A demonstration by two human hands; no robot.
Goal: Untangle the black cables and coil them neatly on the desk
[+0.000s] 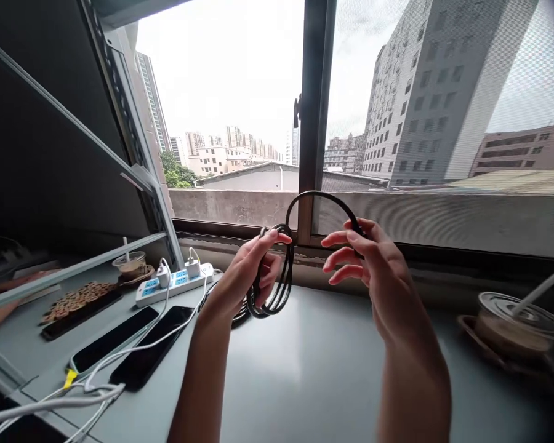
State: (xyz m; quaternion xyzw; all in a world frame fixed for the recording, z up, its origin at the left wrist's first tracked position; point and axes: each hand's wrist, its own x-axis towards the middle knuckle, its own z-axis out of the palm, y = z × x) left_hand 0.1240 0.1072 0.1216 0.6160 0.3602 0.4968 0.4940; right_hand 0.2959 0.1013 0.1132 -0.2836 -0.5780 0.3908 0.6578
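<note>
A black cable (287,271) hangs in several loops from my left hand (253,271), whose thumb and fingers are closed around the top of the coil. From there a single length arches up and over to my right hand (367,252). My right thumb and index finger pinch that length near its end, which is partly hidden by the fingers; the other fingers are spread. Both hands are raised above the grey table (300,375), in front of the window. Behind my left wrist, more dark cable loops lie on the table.
At left, two phones (152,351) lie under white charging cables (115,354), near a white power strip (180,280) with chargers. A metal frame (141,141) rises there. Iced drink cups stand at back left and at right (512,326). Another person's arm (4,304) shows far left.
</note>
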